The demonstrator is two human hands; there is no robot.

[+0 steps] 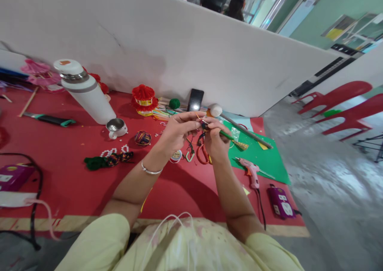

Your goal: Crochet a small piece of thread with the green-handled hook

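Observation:
Above the middle of the red table, my two hands meet over a small piece of dark multicolour crochet work [204,125]. My left hand [178,130] pinches this piece, its index finger stretched out with a strand of yarn near the tip. A crochet hook [226,135] with a green handle is gripped in my right hand [218,140], and its metal tip points left into the work. Fingers partly cover the piece. Just below the hands lie red-handled scissors [202,155], a pale green carabiner-like clip [190,156] and a small round spool [176,156].
A white bottle [86,91] and metal cup [117,127] stand left, near a multicolour yarn ball [143,138]. A lit phone [196,99] leans on the white partition [179,43]. Right are a pink glue gun [251,171], green sheet [269,159] and purple box [281,201].

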